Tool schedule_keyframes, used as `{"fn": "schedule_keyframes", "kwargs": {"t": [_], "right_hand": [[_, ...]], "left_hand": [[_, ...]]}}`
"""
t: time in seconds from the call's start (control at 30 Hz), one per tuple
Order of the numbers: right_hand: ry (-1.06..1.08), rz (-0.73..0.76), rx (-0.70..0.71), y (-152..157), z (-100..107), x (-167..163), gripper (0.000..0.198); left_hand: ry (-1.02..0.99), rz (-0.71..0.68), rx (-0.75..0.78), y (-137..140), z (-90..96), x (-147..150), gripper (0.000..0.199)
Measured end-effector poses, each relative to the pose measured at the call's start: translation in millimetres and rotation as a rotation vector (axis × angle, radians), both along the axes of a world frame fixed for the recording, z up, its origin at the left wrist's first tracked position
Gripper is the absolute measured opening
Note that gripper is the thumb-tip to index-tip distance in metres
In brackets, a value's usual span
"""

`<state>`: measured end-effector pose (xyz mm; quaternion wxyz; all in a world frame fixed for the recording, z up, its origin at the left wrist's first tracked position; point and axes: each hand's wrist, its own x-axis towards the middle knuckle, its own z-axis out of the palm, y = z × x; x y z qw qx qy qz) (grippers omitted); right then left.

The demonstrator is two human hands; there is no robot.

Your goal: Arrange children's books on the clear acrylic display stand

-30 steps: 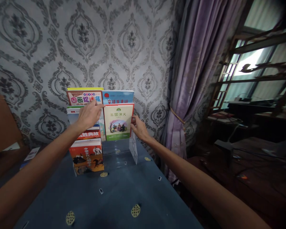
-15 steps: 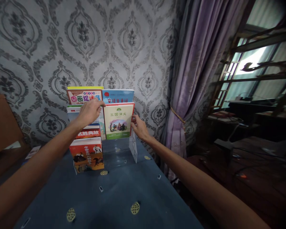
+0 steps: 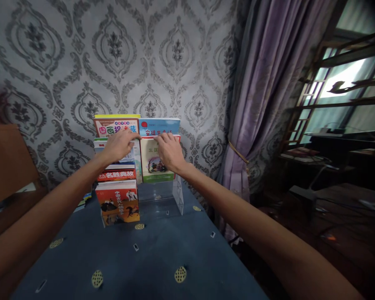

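Note:
A pale book with a green lower band and a red edge stands upright on the right side of a clear tiered stand. My left hand has its fingers bent together at the book's upper left corner. My right hand curls over its top edge, hiding part of the cover. Behind it rises a blue book. In the left column are a brown book with colourful lettering, a red book with white characters and, lowest, an orange-red book.
The stand rests on a dark blue tablecloth with a lotus-pod pattern. Patterned wallpaper is close behind. A tied purple curtain hangs to the right, beside a dark wooden shelf. A brown box-like piece stands left.
My right hand has moved from the pale book's right edge up and left onto its top edge. My left hand stays at the upper left corner. The view has shifted slightly.

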<state>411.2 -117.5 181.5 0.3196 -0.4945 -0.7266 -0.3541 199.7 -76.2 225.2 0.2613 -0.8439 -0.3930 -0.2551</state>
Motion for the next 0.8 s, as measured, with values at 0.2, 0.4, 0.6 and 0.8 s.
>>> {"fn": "schedule_keyframes", "kwargs": {"t": [0.2,0.4,0.6,0.8], "right_hand": [[0.052,-0.031,-0.123,0.8,3.5,-12.2,0.034],[0.055,-0.026,-0.118,-3.3,2.4,-11.3,0.034],[0.047,-0.022,-0.093,-0.2,-0.7,-11.3,0.031],[0.024,0.018,-0.092,-0.7,-0.1,-8.6,0.032]], "left_hand": [[-0.006,0.006,-0.001,7.9,-2.7,-0.3,0.024],[-0.054,0.058,-0.015,13.6,-3.6,5.4,0.016],[-0.086,0.073,-0.028,12.8,-4.3,9.2,0.018],[-0.102,0.067,-0.054,7.7,-4.2,7.8,0.019]]}}
